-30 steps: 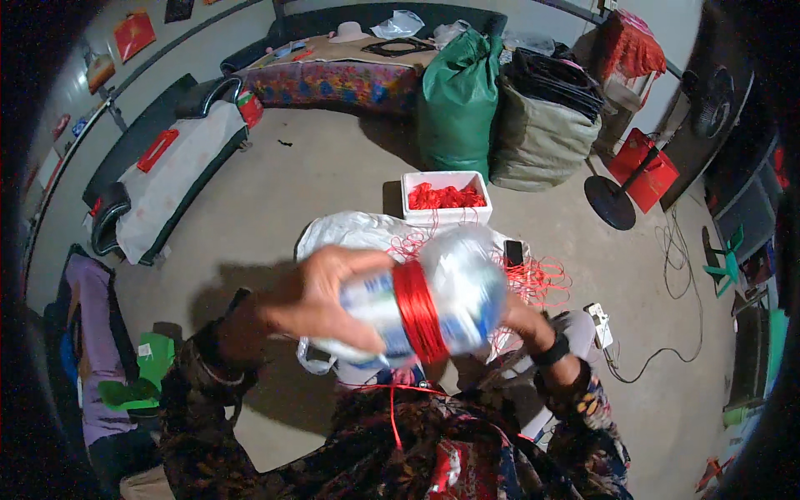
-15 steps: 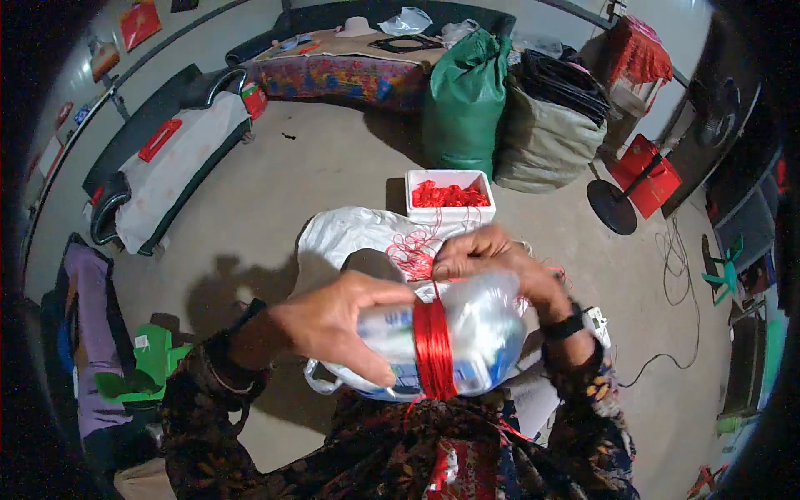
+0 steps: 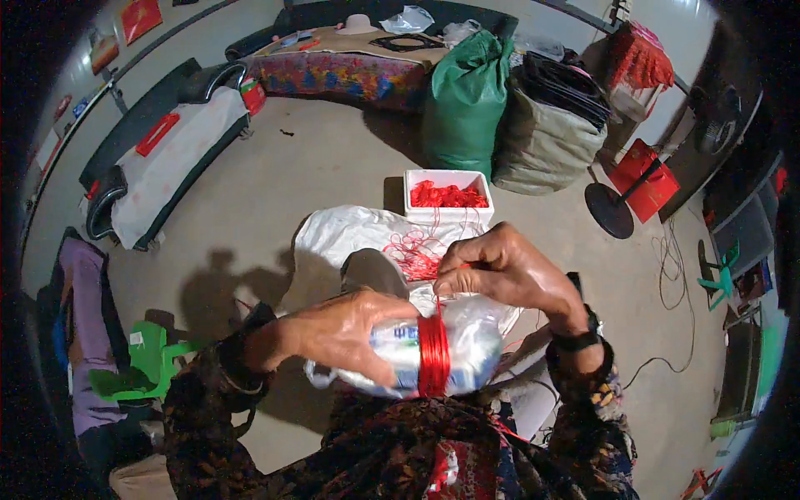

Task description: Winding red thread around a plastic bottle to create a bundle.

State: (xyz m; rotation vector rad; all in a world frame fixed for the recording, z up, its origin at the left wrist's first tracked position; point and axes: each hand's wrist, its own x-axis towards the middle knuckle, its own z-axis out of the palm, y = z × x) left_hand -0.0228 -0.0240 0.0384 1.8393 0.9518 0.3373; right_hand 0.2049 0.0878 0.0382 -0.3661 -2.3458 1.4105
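A clear plastic-wrapped bundle (image 3: 475, 346), white with some blue and green print, sits crosswise in front of my body. Many turns of red cord (image 3: 433, 358) circle its middle in a tight band. My left hand (image 3: 346, 333) grips the bundle's left end, thumb on the far side and fingers over the near side. Just above the bundle, my right hand (image 3: 508, 268) pinches the red cord, which runs taut from the band up to the fingertips. Loose loops of red cord (image 3: 414, 252) lie on a white sheet (image 3: 350, 227) beyond my hands.
A white foam box (image 3: 450, 215) full of red cord stands past the sheet. Behind it are a green sack (image 3: 467, 117) and a beige sack (image 3: 542, 154). A green chair (image 3: 148, 367) is at the left, a fan base (image 3: 609, 210) at the right.
The bundle has turned and dropped slightly, showing less of its blue side. My right hand has shifted a little right, still pinching the cord; my left hand keeps its grip.
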